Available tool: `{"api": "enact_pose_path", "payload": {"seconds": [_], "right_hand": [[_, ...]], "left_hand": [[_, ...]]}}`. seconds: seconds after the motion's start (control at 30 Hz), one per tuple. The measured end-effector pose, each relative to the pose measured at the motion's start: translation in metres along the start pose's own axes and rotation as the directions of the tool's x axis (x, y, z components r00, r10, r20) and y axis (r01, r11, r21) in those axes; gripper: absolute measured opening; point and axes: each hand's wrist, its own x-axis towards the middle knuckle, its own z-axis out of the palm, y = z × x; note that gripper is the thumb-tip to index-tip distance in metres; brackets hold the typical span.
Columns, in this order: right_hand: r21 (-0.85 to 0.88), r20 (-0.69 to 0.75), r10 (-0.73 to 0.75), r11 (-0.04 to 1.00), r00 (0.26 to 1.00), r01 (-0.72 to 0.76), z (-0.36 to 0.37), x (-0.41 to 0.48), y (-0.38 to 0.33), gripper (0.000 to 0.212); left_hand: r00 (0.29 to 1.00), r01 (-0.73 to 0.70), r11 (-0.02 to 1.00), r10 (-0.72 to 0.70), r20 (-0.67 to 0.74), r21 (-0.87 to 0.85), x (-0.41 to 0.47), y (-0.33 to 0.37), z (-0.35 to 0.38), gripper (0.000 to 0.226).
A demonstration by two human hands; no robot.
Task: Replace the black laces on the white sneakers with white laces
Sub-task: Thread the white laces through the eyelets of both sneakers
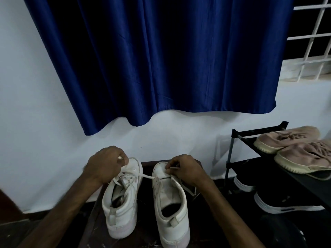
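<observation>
Two white sneakers stand side by side on a dark surface, toes toward the wall. The left sneaker (pixel 123 199) carries white lacing across its tongue. The right sneaker (pixel 170 203) shows a bare tongue with a single white lace (pixel 147 176) running from its lowest eyelets toward the left shoe. My left hand (pixel 105 161), with a ring on one finger, holds one end of that lace above the left shoe's toe. My right hand (pixel 184 169) pinches the other lace tip over the right shoe's toe. No black laces are in view.
A black shoe rack (pixel 240 136) stands to the right, holding pink sneakers (pixel 293 140) on top and black sneakers (pixel 279 203) below. A blue curtain (pixel 161 59) hangs on the white wall behind. A window grille (pixel 311 42) is at the upper right.
</observation>
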Motion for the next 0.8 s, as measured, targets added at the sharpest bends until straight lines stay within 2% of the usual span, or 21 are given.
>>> {"api": "enact_pose_path", "payload": {"seconds": [0.07, 0.13, 0.2, 0.3, 0.37, 0.43, 0.53, 0.57, 0.63, 0.7, 0.73, 0.8], "right_hand": [[0.145, -0.067, 0.026, 0.989, 0.997, -0.016, 0.002, -0.002, 0.006, 0.006], [0.33, -0.169, 0.089, 0.944, 0.982, -0.029, -0.008, -0.004, 0.008, 0.011], [0.434, -0.231, 0.084, 0.901, 0.969, 0.025, -0.029, 0.002, -0.005, 0.017], [0.548, -0.271, 0.037, 0.828, 0.962, 0.123, -0.069, 0.018, -0.049, 0.019], [0.546, -0.328, 0.003, 0.817, 0.945, 0.187, -0.097, 0.029, -0.083, 0.013], [0.532, -0.365, -0.041, 0.811, 0.93, 0.245, -0.123, 0.041, -0.117, 0.011], [0.497, -0.407, -0.117, 0.803, 0.906, 0.328, -0.17, 0.048, -0.178, 0.013], [0.466, -0.426, -0.142, 0.812, 0.893, 0.352, -0.183, 0.049, -0.194, 0.013], [0.423, -0.454, -0.17, 0.823, 0.875, 0.379, -0.199, 0.044, -0.218, 0.012], [0.456, -0.431, -0.158, 0.812, 0.889, 0.365, -0.198, 0.038, -0.228, 0.011], [0.486, -0.417, -0.143, 0.8, 0.898, 0.353, -0.194, 0.035, -0.231, 0.012], [0.528, -0.396, -0.12, 0.781, 0.91, 0.333, -0.188, 0.029, -0.236, 0.014]], "left_hand": [[0.999, -0.046, 0.967, 0.041, -0.028, -0.249, -0.001, 0.0, -0.001, 0.02], [0.99, -0.123, 0.872, 0.073, -0.123, -0.474, -0.002, 0.008, -0.012, 0.026], [0.974, -0.197, 0.744, 0.076, -0.212, -0.638, -0.001, 0.018, -0.036, 0.025], [0.951, -0.259, 0.577, 0.014, -0.308, -0.775, 0.008, 0.034, -0.082, 0.026], [0.947, -0.279, 0.514, 0.006, -0.321, -0.811, 0.014, 0.047, -0.11, 0.026], [0.931, -0.332, 0.572, 0.071, -0.358, -0.75, 0.019, 0.061, -0.132, 0.021], [0.858, -0.44, 0.798, 0.238, -0.455, -0.412, 0.022, 0.076, -0.175, 0.017], [0.838, -0.449, 0.839, 0.276, -0.47, -0.307, 0.023, 0.079, -0.189, 0.017], [0.833, -0.43, 0.873, 0.285, -0.475, -0.23, 0.021, 0.083, -0.209, 0.018], [0.853, -0.387, 0.867, 0.208, -0.48, -0.313, 0.016, 0.086, -0.213, 0.019], [0.866, -0.379, 0.827, 0.158, -0.475, -0.416, 0.014, 0.087, -0.213, 0.018], [0.894, -0.368, 0.68, 0.073, -0.441, -0.634, 0.012, 0.09, -0.216, 0.015]]}}
